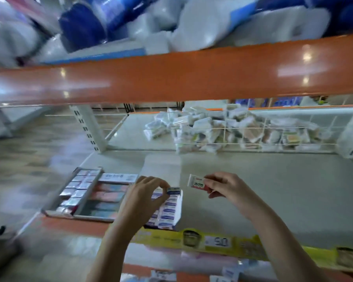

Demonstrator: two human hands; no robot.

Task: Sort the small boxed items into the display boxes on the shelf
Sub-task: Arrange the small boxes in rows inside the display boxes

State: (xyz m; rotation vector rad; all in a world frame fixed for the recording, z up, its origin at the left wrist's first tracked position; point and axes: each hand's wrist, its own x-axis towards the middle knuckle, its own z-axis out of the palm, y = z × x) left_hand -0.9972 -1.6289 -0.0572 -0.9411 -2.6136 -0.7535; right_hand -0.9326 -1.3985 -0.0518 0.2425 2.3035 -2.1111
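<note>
Two small boxes in hand: left hand (145, 192) pinches a blue-white box (173, 190) over the right display box (167, 210). Right hand (222, 186) pinches a red-white box (197, 181) above the shelf (273, 190).

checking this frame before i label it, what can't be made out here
Head view only:
- Print on the white and red box pinched by the right hand: too small and blurred.
- Blue-print box in the left hand: partly hidden by fingers.
- Display box beneath: near part covered by the left forearm.
- Goods on the top shelf: motion-blurred.
- Wrapped packets behind the wire fence: too blurred to identify.
</note>
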